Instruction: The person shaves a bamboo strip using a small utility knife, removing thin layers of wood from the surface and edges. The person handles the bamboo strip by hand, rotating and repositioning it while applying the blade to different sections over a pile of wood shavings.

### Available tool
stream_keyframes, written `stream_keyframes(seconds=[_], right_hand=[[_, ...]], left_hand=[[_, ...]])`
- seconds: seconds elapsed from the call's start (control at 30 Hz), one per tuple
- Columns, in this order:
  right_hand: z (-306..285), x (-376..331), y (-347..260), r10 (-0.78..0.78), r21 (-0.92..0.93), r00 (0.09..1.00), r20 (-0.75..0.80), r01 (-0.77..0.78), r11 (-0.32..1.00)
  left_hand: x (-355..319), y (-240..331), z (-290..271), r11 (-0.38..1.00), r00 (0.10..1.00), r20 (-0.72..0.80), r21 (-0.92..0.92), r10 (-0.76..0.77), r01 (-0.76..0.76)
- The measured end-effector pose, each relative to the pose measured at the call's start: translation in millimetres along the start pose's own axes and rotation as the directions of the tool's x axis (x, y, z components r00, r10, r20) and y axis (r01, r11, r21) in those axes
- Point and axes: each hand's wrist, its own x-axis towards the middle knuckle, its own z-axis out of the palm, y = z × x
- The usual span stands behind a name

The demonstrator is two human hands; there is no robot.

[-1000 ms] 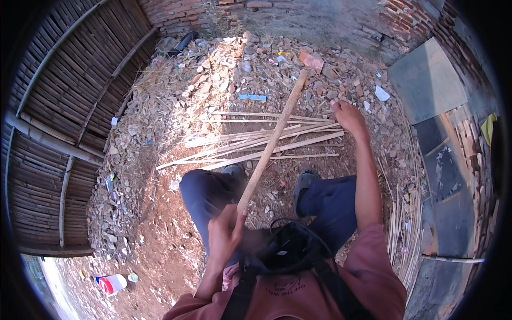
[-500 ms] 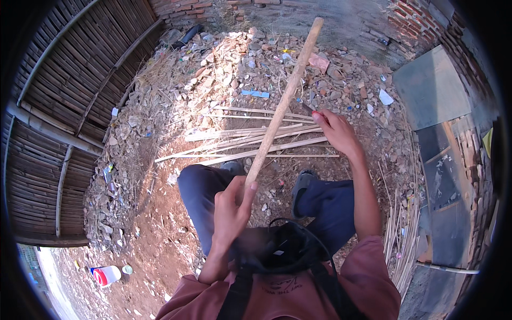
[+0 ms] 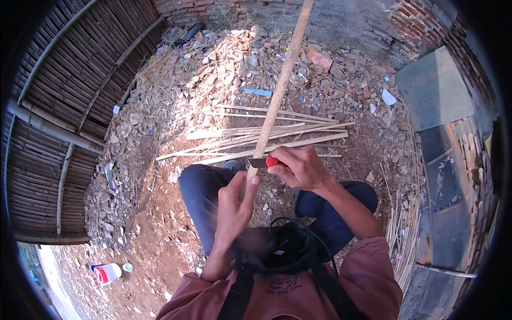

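My left hand [image 3: 234, 205] is closed round the near end of a long wooden stick [image 3: 277, 96], which slants up and away to the far wall. In my right hand [image 3: 304, 169] is a knife [image 3: 258, 162] with a red handle and a short dark blade. The blade lies across the stick just beyond my left thumb, touching or very near it. Behind the stick, several thin pale wooden strips [image 3: 213, 144] lie on the ground in a loose, crossing pile.
Rubble and stones [image 3: 234, 69] cover the far ground up to a brick wall [image 3: 341, 32]. A bamboo fence [image 3: 58, 74] stands at left, with a white and red container [image 3: 108, 273] below it. Grey panels [image 3: 434, 88] and more thin strips [image 3: 401, 229] are at right.
My right hand has come back toward me and to the left, bringing the knife blade onto the stick near my left hand. The stick's far end has swung up and slightly left.
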Motion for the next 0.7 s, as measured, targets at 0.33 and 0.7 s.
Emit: stream_keyframes(seconds=[0.33, 0.7], right_hand=[[3.2, 1.2, -4.8, -0.039, -0.107, 0.999, -0.018, 0.036, 0.994], [7.1, 2.2, -8.4, -0.049, -0.189, 0.999, -0.022, 0.044, 0.981]], left_hand=[[0.2, 11.8, -1.3, 0.975, 0.984, -0.106, 0.183, 0.143, -0.122], [-3.4, 13.9, -3.0, 0.960, 0.976, -0.143, 0.251, 0.163, -0.124]])
